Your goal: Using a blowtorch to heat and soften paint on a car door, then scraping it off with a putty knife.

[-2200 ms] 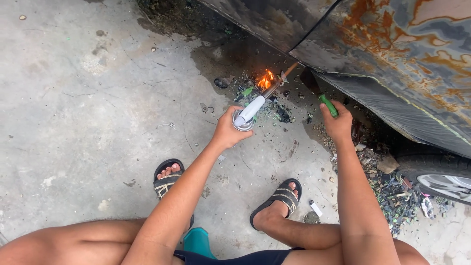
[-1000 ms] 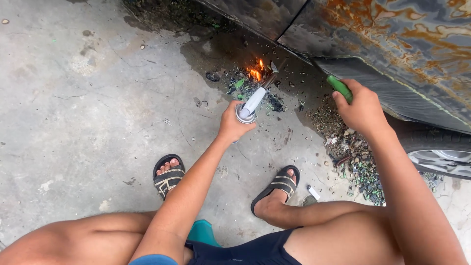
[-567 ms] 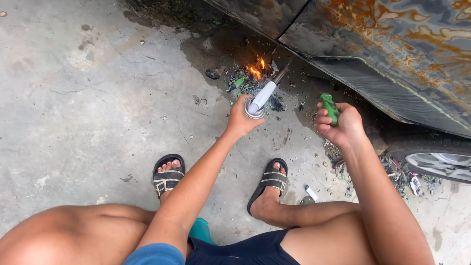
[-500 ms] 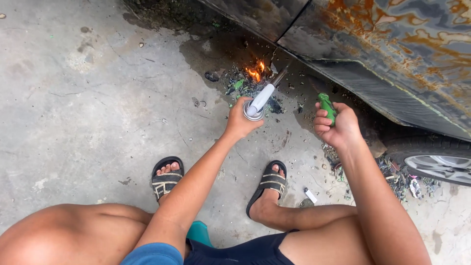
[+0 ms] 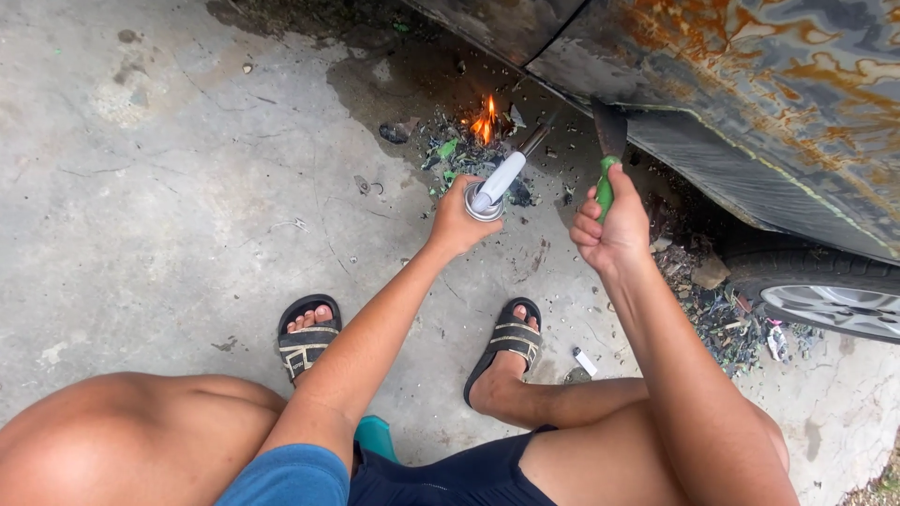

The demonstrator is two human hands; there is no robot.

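Head view, looking down past your knees: your left hand (image 5: 459, 220) is wrapped around the base of a gas torch (image 5: 497, 183), fingers closed on its round silver canister end. The torch's pale body and dark nozzle point up and away from you toward a small orange flame (image 5: 485, 120) that burns on a heap of dark and green debris (image 5: 459, 155) on the concrete floor (image 5: 169, 187). The nozzle tip stops just short of the flame.

Your right hand (image 5: 609, 230) is curled tight around the green handle of a scraper (image 5: 607, 159), held upright, its dark blade pointing up at the lower edge of a rusted car body (image 5: 750, 84). The blade tip lies just at the sill; you cannot tell from here whether it touches the metal. The two hands are near each other but apart, torch on the left, scraper on the right.

Below the sill more scraped flakes and bits lie in a band (image 5: 712, 309) running toward a tyre (image 5: 825, 290) at the right edge. Your feet are in black sandals (image 5: 309, 337) planted on the concrete, and a small white lighter-shaped thing (image 5: 585, 361) lies beside the right foot. A teal stool edge (image 5: 378, 436) shows between your legs.
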